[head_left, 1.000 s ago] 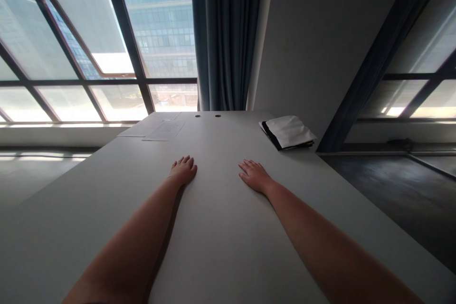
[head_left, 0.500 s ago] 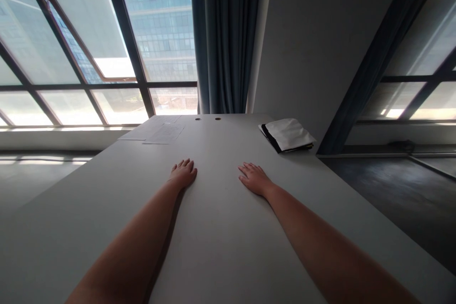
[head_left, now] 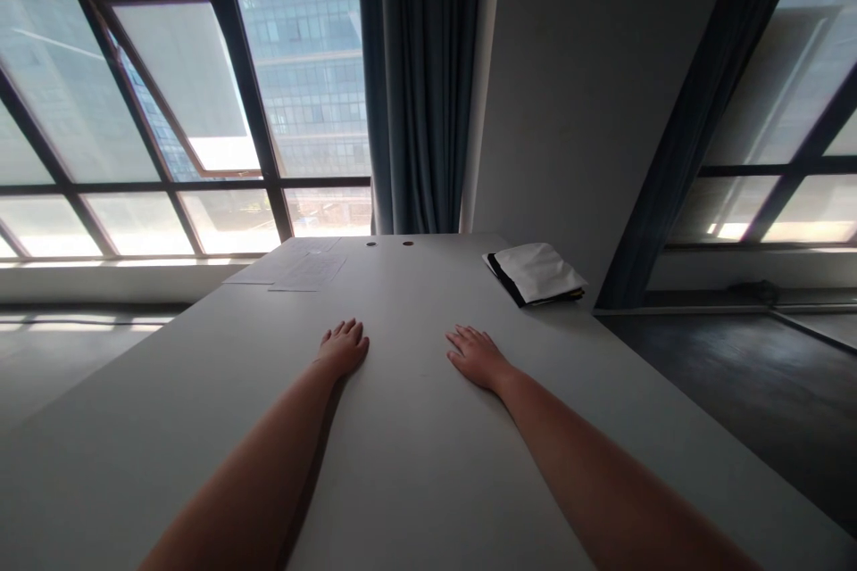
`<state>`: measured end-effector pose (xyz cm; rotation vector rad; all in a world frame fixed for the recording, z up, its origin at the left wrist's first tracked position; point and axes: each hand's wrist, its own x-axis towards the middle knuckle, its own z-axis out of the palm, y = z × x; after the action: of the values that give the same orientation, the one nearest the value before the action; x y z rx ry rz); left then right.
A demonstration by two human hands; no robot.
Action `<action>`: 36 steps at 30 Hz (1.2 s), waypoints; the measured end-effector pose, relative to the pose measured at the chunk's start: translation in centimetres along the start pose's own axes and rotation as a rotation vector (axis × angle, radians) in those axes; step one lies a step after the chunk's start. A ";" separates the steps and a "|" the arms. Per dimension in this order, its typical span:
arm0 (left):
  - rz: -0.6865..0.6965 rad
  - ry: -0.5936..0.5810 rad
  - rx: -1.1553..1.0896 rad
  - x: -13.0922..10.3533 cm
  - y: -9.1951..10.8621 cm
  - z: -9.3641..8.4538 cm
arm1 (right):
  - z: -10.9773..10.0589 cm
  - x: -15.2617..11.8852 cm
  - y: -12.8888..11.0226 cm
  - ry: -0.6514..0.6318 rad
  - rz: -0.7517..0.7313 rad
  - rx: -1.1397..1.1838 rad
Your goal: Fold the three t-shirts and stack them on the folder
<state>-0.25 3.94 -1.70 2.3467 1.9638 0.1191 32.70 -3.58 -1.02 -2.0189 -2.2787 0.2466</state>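
Palm down on the white table [head_left: 408,455], my left hand [head_left: 344,348] lies with its fingers stretched forward and holds nothing. My right hand [head_left: 477,357] rests flat on the same surface, fingers slightly spread, with nothing in it. A strip of bare tabletop separates the two hands. Beyond my right hand, a folded white and black cloth-like bundle [head_left: 541,273] lies near the table's right edge; what it is exactly I cannot tell. Farther off on the left lie thin sheets of paper [head_left: 309,271], nearer to my left hand and not touched by it.
Two small round holes, one of them a dark hole [head_left: 408,244], sit near the table's far edge. Behind it hang a blue-grey curtain [head_left: 421,89] and a grey wall [head_left: 576,98]. A window pane [head_left: 191,89] at the left is tilted open. Grey floor [head_left: 723,375] lies to the right.
The head view has tilted up a little, so the whole scene sits lower in the picture. Both hands remain flat at the same places on the table.
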 end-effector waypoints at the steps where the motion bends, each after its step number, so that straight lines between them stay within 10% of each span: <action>1: -0.001 0.000 -0.001 0.0 0.0 0.0 | 0.0 0.0 0.0 0.000 0.002 -0.001; 36: -0.005 -0.004 -0.016 0.1 0.0 0.1 | -0.1 -0.1 -0.3 0.013 -0.007 -0.005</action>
<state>-0.27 4.01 -1.79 2.3307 1.9588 0.1295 32.47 -3.71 -0.82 -2.0090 -2.2803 0.2263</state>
